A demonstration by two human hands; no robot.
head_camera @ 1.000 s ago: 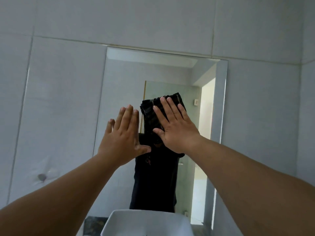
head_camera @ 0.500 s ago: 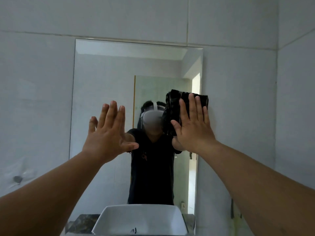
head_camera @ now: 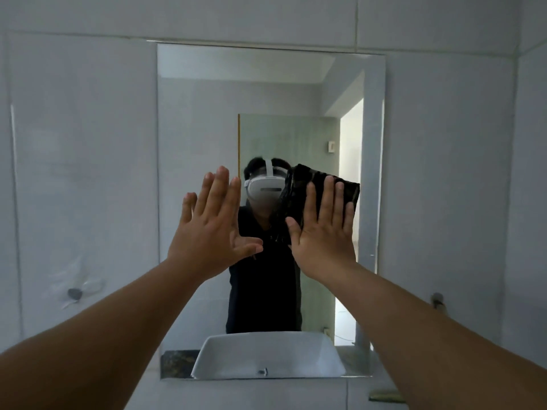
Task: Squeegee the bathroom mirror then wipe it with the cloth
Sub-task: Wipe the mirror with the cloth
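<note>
while the right hand (head_camera: 324, 232) is pressing the cloth (head_camera: 321, 189) flat-palmed against the mirror (head_camera: 201, 128), nothing is clamping it, so it is risking slipping down; the left hand (head_camera: 211, 229) is hovering spread, empty.

The cloth (head_camera: 321, 192) under your right hand (head_camera: 322, 235) is dark, nearly black, with a faint olive mottled pattern. The wall tiles (head_camera: 85, 161) around your mirror (head_camera: 201, 128) are pale grey-white. Reflected low in the glass, the basin (head_camera: 266, 355) is white and the worktop (head_camera: 177, 362) is dark speckled stone.
</note>
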